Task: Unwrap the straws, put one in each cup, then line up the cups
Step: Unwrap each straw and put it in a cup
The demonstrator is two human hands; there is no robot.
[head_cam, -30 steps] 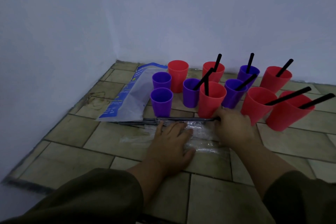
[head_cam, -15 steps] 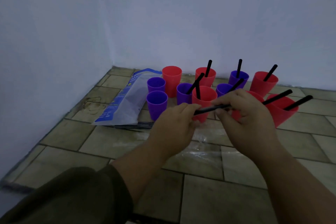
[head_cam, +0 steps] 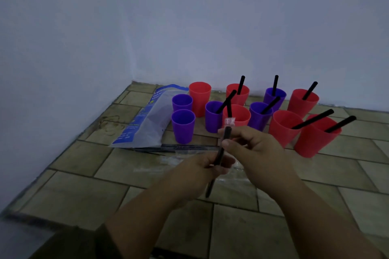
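Both hands hold one black straw [head_cam: 219, 157] nearly upright above the floor. My left hand [head_cam: 202, 171] grips its lower part; my right hand [head_cam: 250, 147] pinches it higher up, where crinkled clear wrapper [head_cam: 229, 121] sticks out at the top. Behind stand several red and purple cups. Three hold no straw: the near purple cup [head_cam: 183, 126], the purple cup behind it [head_cam: 182, 102] and the red cup [head_cam: 200, 98]. The others each hold a black straw, such as the right red cup [head_cam: 315, 136]. More wrapped straws [head_cam: 185, 148] lie on the tiles.
A white and blue plastic bag [head_cam: 145, 120] lies left of the cups. Clear wrapper film [head_cam: 237, 176] lies on the tiled floor under my hands. White walls meet in a corner behind and to the left.
My hands picked a straw off the floor, lifted it, and turned it from level to nearly upright. The wrapper end now shows above my right fingers.
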